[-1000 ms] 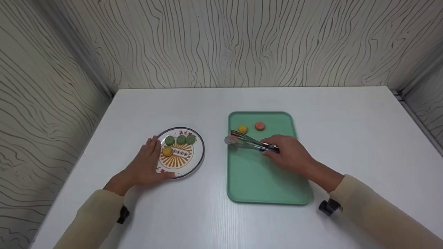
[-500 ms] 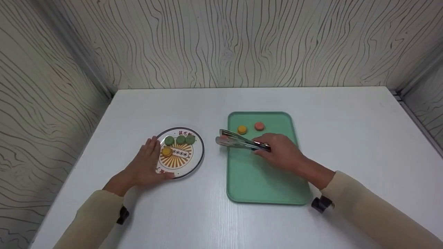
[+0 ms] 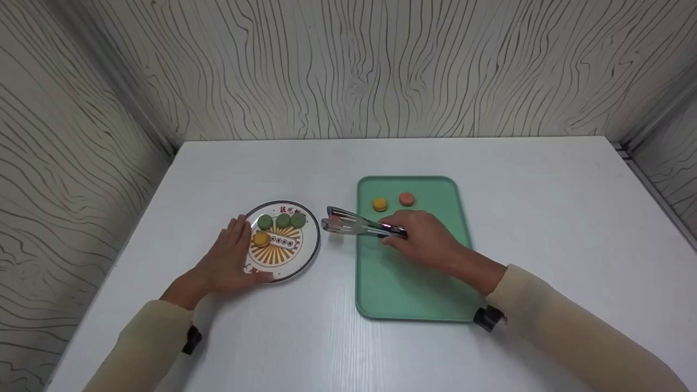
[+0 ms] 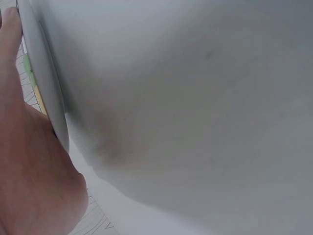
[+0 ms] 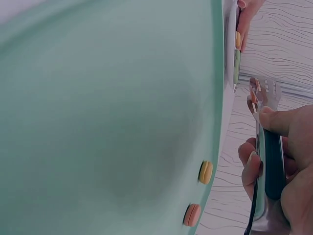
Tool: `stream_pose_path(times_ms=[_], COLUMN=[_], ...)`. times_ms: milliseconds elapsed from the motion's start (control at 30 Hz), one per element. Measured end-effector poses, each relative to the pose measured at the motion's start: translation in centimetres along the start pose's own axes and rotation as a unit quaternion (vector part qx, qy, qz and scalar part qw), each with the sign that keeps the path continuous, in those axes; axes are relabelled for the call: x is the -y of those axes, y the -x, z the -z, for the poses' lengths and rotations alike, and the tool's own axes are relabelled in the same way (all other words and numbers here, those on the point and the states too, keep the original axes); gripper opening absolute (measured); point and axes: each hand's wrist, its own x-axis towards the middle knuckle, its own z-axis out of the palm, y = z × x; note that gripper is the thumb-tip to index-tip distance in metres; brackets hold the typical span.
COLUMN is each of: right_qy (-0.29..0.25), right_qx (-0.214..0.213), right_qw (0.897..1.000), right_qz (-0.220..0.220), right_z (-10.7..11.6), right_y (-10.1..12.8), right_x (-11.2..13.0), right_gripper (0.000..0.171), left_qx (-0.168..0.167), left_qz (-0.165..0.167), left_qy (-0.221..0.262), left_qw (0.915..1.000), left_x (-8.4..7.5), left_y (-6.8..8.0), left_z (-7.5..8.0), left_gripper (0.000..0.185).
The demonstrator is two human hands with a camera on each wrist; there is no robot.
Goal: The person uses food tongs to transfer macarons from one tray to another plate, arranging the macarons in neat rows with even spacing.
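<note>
Right hand (image 3: pixel 422 239) grips tongs (image 3: pixel 356 225), seemingly pinching a pink piece; flat left hand (image 3: pixel 228 260) steadies plate (image 3: pixel 313 239).

A mint-green rectangular tray (image 3: pixel 392 283) with rounded corners lies on a white table (image 3: pixel 544 218) - its long sides run away from the viewer. Two small round sandwich cookies sit on the tray near its far edge: a yellow cookie (image 3: pixel 380 204) toward the far left corner and, just to its right, an orange-pink cookie (image 3: pixel 407 199), close together but apart. The nearer part of the tray shows plain green. Beyond the tray's far edge rises a pale wall (image 3: pixel 381 65) with dark, wavy wood-grain lines - matching panels stand to the tray's left and right.
</note>
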Motion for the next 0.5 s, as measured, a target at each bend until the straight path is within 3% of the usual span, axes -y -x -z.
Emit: stream_pose_path(times_ms=[500], right_qy=[0.0], right_qx=[0.025], right_qw=[1.0], right_qz=[0.007], right_z=[-1.7], right_y=[-1.9], right_x=[2.1], right_gripper=[0.018], left_qx=[0.005], left_qz=[0.006], left_qy=[-0.002], left_qw=[1.0], left_x=[-0.1], left_y=[0.1], left_z=[0.2], left_gripper=[0.126])
